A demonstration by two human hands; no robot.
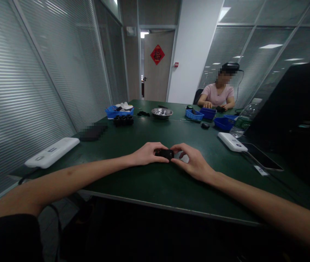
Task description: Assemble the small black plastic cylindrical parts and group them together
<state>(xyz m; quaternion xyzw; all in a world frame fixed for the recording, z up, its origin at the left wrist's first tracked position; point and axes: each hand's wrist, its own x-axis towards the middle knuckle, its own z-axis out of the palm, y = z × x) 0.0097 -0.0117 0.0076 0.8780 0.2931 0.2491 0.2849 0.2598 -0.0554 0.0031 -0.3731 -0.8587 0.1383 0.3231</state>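
A small, glossy black oblong part [164, 153] is held low over the green table in front of me; its exact kind I cannot make out. My left hand [147, 153] grips its left portion, thumb along the near side and fingers along the far side. At its right end, the thumb and fingertips of my right hand [192, 160] pinch around the edge, with the palm arched away. A small whitish, translucent piece [184, 157] shows between the right thumb and fingers, seemingly on the tabletop.
White power banks lie left [52, 152] and right [231, 142], the right one beside a phone [262, 156]. Farther off are a metal bowl [162, 113], black round parts [123, 120], blue bins [194, 115] and a water bottle [246, 118]. A person [218, 94] sits across the table.
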